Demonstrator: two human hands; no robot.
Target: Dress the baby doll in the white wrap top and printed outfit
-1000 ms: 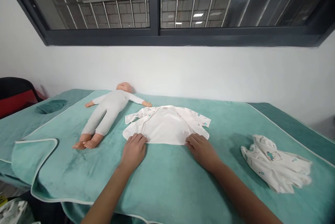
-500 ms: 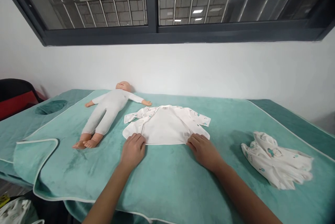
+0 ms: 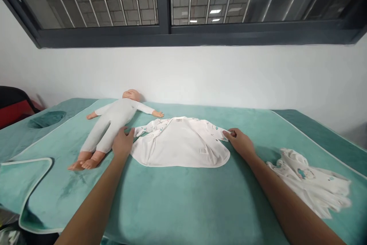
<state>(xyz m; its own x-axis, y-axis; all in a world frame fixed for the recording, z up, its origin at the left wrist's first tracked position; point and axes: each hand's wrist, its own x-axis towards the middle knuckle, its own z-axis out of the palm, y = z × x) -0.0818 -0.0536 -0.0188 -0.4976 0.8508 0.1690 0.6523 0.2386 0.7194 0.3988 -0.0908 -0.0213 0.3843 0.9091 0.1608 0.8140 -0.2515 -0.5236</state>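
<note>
A small white baby shirt [image 3: 180, 145] with printed sleeves lies spread flat on the green bed cover [image 3: 183, 203], its collar toward the wall. At its left cuff my left hand [image 3: 123, 141] is closed, the fingertips pinching the sleeve end. My right hand [image 3: 240, 143] pinches the opposite cuff between thumb and fingers. To the left, a baby doll [image 3: 114, 119] in a white body suit lies on its back, head toward the wall. My left hand is close beside the doll's legs.
A crumpled white printed baby garment [image 3: 312, 180] lies on the right, partly behind my right forearm. The wall and a dark window frame [image 3: 183, 35] stand at the back. The bed has a round hole [image 3: 47, 119] at left, near a red and black chair [image 3: 14, 107].
Both hands have left the shirt's lower hem and moved outward and up to the two sleeve cuffs. The shirt lies flat, its hem a bit nearer me.
</note>
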